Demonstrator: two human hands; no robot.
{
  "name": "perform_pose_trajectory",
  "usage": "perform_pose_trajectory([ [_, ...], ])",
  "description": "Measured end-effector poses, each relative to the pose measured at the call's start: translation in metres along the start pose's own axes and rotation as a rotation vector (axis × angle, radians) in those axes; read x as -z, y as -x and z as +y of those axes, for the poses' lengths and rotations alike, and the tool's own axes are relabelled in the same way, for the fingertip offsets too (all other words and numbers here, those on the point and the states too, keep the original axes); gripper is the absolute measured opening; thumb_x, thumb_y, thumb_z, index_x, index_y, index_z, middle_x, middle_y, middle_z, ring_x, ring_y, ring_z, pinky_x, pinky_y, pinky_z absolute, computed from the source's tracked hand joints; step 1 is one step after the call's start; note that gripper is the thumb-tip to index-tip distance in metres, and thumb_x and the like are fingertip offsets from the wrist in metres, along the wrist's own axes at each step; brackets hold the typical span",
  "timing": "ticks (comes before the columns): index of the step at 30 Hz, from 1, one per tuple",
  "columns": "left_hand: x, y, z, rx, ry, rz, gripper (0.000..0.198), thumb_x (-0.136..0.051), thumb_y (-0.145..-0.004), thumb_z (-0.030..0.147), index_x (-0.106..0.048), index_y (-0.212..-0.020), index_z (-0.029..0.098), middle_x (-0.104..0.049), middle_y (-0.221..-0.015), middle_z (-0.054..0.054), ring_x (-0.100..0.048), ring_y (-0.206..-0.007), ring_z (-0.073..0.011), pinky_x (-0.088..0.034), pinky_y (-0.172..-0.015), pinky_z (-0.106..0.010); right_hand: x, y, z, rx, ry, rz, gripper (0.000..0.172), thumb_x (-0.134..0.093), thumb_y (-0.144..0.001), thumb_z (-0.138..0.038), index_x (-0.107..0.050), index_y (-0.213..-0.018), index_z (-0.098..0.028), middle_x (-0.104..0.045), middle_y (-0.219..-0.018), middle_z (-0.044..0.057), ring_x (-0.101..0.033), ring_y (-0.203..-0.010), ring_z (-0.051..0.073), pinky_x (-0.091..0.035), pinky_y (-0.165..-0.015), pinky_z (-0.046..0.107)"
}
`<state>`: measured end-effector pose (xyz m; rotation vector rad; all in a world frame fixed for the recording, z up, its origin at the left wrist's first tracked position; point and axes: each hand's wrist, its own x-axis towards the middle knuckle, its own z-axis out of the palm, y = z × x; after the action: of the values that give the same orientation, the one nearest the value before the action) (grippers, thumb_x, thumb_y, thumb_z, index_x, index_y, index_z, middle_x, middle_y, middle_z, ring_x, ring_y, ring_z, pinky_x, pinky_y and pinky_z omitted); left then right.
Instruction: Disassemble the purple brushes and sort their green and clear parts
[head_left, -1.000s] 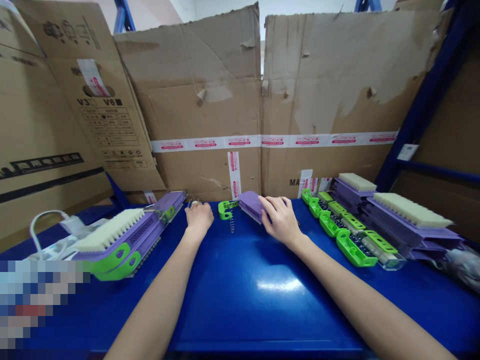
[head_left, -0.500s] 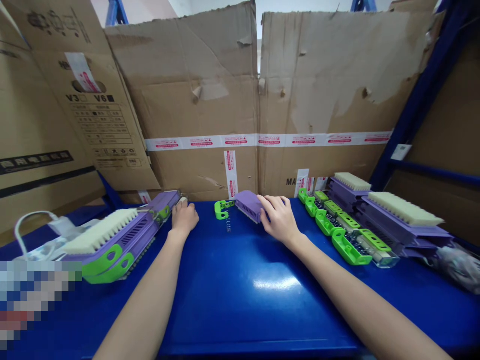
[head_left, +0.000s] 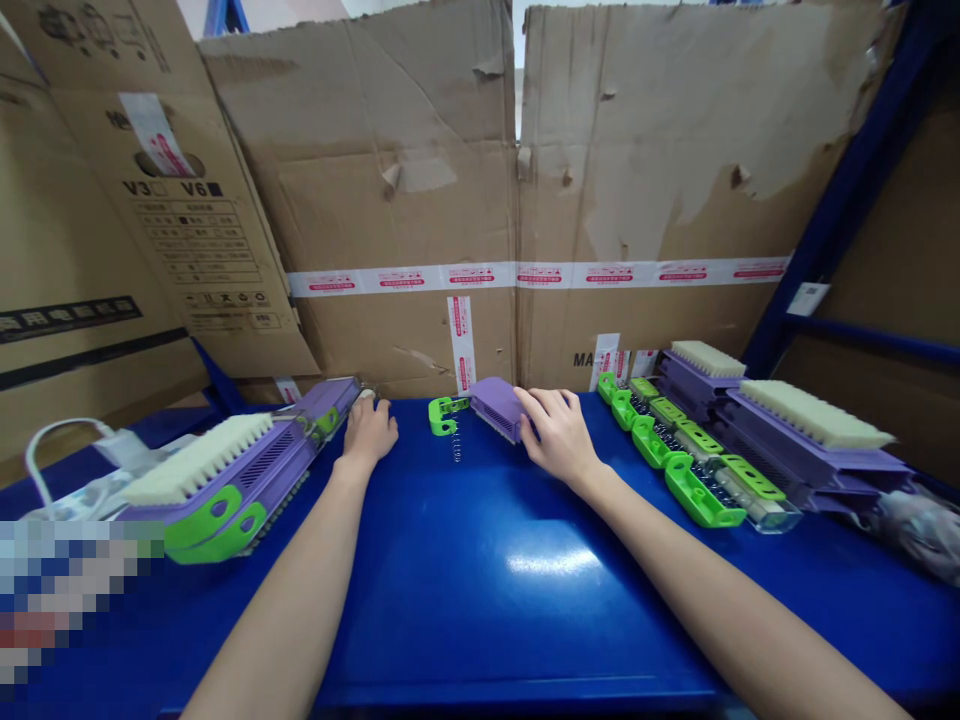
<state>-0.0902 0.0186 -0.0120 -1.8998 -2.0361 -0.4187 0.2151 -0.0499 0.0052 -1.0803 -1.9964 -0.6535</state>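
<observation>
My right hand (head_left: 555,432) has its thumb and fingers on the right end of a purple plastic housing with slotted sides (head_left: 495,408), which lies on the blue table. Just left of that housing are a green plastic clip (head_left: 441,417) and a small coil spring (head_left: 457,442). My left hand (head_left: 369,432) rests on the table with fingers slightly apart, beside the far end of a purple and green assembly (head_left: 326,402). A small pale piece (head_left: 366,395) shows at its fingertips; whether they press on it, I cannot tell.
At left a purple brush head with cream bristles (head_left: 202,460) lies near a white plug and cable (head_left: 124,450). On the right stand green handles (head_left: 701,492), springs, clear-cased green parts (head_left: 750,478) and stacked purple brushes (head_left: 814,415). Cardboard (head_left: 397,220) walls the back.
The view has shifted very slightly. Both hands and the parts around them stay in the same places.
</observation>
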Motion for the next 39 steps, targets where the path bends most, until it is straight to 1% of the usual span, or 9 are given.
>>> perform_pose_trajectory([
  [6,-0.010,-0.006,-0.006,-0.027,0.078,0.031,0.030,-0.043,-0.081,0.024,-0.059,-0.102,0.012,-0.041,-0.132,-0.019,-0.035,-0.126,-0.0312,-0.031,-0.105,-0.038,0.000,0.000,0.000,-0.006,0.005,-0.010,0.039,-0.038,-0.089,-0.021,-0.050,-0.125,-0.014,-0.060,-0.112,0.012,-0.052,-0.100,0.022,-0.030,-0.091,0.039],
  [11,-0.014,-0.010,-0.005,-0.033,0.094,0.008,0.029,-0.042,-0.081,0.024,-0.059,-0.102,0.013,-0.052,-0.112,-0.015,-0.045,-0.113,-0.0286,-0.038,-0.098,-0.037,0.000,0.000,0.002,-0.004,0.000,-0.016,0.039,-0.039,-0.088,-0.021,-0.050,-0.125,-0.013,-0.060,-0.111,0.012,-0.051,-0.099,0.022,-0.031,-0.090,0.039],
  [15,-0.009,-0.009,-0.002,0.032,0.032,0.019,0.034,-0.042,-0.081,0.027,-0.058,-0.108,0.013,-0.052,-0.112,-0.016,-0.046,-0.108,-0.0301,-0.040,-0.092,-0.039,0.001,0.000,0.002,0.000,0.003,-0.014,0.039,-0.039,-0.088,-0.020,-0.050,-0.124,-0.013,-0.060,-0.111,0.012,-0.051,-0.099,0.022,-0.030,-0.090,0.038],
  [20,0.005,-0.011,-0.004,0.035,-0.110,0.024,0.035,-0.041,-0.082,0.024,-0.056,-0.111,0.012,-0.052,-0.110,-0.019,-0.047,-0.103,-0.0327,-0.042,-0.081,-0.041,0.001,-0.001,0.002,0.005,0.003,-0.009,0.038,-0.039,-0.088,-0.020,-0.051,-0.124,-0.013,-0.061,-0.110,0.012,-0.052,-0.098,0.022,-0.031,-0.090,0.038],
  [24,0.013,-0.016,-0.009,-0.024,-0.217,0.062,0.035,-0.039,-0.080,0.017,-0.055,-0.110,0.009,-0.053,-0.108,-0.021,-0.048,-0.101,-0.0333,-0.042,-0.077,-0.040,-0.001,-0.001,0.002,0.004,0.003,-0.013,0.038,-0.040,-0.088,-0.020,-0.051,-0.124,-0.013,-0.060,-0.110,0.012,-0.051,-0.099,0.022,-0.030,-0.090,0.038],
  [27,0.012,-0.020,-0.009,-0.089,-0.223,0.090,0.035,-0.037,-0.079,0.011,-0.054,-0.109,0.007,-0.054,-0.109,-0.020,-0.050,-0.102,-0.0307,-0.041,-0.081,-0.038,-0.002,0.000,0.002,0.011,0.007,-0.015,0.038,-0.040,-0.088,-0.020,-0.051,-0.123,-0.012,-0.060,-0.110,0.012,-0.051,-0.099,0.022,-0.030,-0.090,0.039],
  [31,0.009,-0.026,-0.005,-0.139,-0.191,0.058,0.034,-0.037,-0.078,0.009,-0.057,-0.104,0.006,-0.060,-0.104,-0.019,-0.053,-0.102,-0.0283,-0.038,-0.088,-0.036,-0.002,0.000,0.003,0.012,0.003,-0.017,0.039,-0.040,-0.088,-0.020,-0.051,-0.124,-0.013,-0.060,-0.110,0.013,-0.051,-0.098,0.022,-0.031,-0.090,0.039],
  [35,0.010,-0.035,-0.005,-0.137,-0.193,0.031,0.038,-0.034,-0.079,0.010,-0.059,-0.108,0.009,-0.064,-0.101,-0.017,-0.056,-0.098,-0.0292,-0.038,-0.084,-0.038,-0.001,-0.001,0.003,0.014,-0.001,-0.012,0.039,-0.040,-0.088,-0.021,-0.051,-0.124,-0.013,-0.060,-0.110,0.013,-0.051,-0.098,0.022,-0.031,-0.090,0.039],
  [39,0.015,-0.041,-0.008,-0.228,-0.248,0.022,0.037,-0.034,-0.079,0.009,-0.061,-0.105,0.011,-0.064,-0.101,-0.017,-0.055,-0.099,-0.0297,-0.037,-0.081,-0.038,-0.002,-0.001,0.003,0.015,-0.008,-0.008,0.039,-0.040,-0.088,-0.020,-0.051,-0.125,-0.013,-0.060,-0.110,0.012,-0.051,-0.098,0.022,-0.031,-0.091,0.039],
])
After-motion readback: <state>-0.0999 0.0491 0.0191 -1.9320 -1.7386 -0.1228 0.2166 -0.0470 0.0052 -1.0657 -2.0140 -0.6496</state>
